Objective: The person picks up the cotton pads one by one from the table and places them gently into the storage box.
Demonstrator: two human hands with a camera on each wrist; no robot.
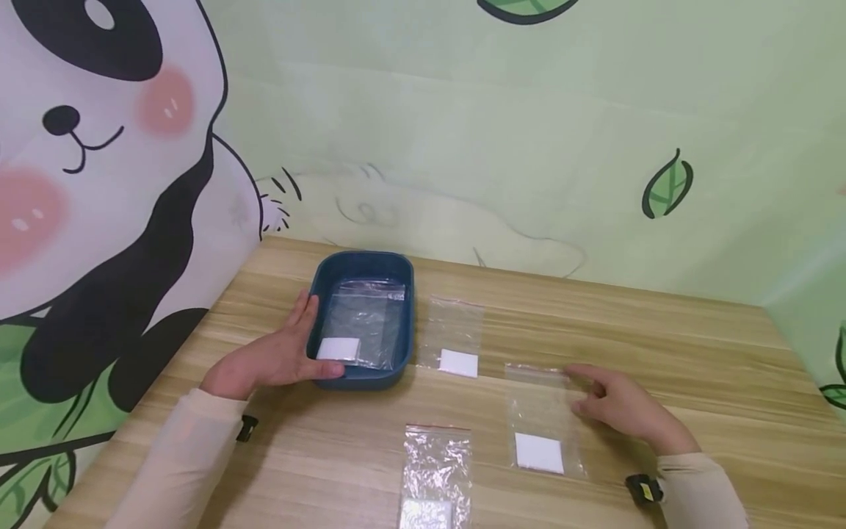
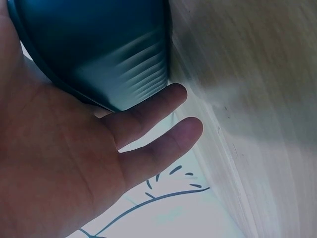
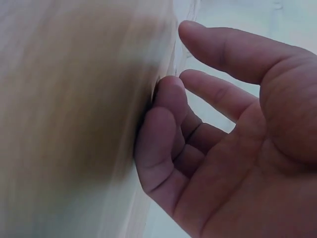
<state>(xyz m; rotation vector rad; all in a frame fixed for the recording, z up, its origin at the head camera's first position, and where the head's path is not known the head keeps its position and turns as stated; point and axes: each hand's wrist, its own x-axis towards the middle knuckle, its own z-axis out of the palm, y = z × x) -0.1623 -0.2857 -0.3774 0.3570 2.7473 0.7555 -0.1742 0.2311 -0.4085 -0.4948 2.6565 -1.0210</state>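
My left hand [image 1: 277,353] grips a dark blue plastic bin [image 1: 408,323] at its near left corner, thumb over the front rim and fingers along the outer side. Inside the bin lie clear zip bags [image 1: 360,316], with a white rectangle [image 1: 339,349] at the lower left. My right hand [image 1: 624,404] rests low over the table beside a clear zip bag [image 1: 542,400] with a white label. Its index fingertip is at that bag's upper right corner, thumb apart from it. In the right wrist view, the other fingers [image 3: 157,144] curl against the tabletop.
Another labelled zip bag [image 1: 452,327] lies just right of the bin. A shinier zip bag [image 1: 436,470] lies at the front edge of view. The wood-grain table [image 1: 628,323] meets a green wall [image 1: 529,147] with a panda picture behind.
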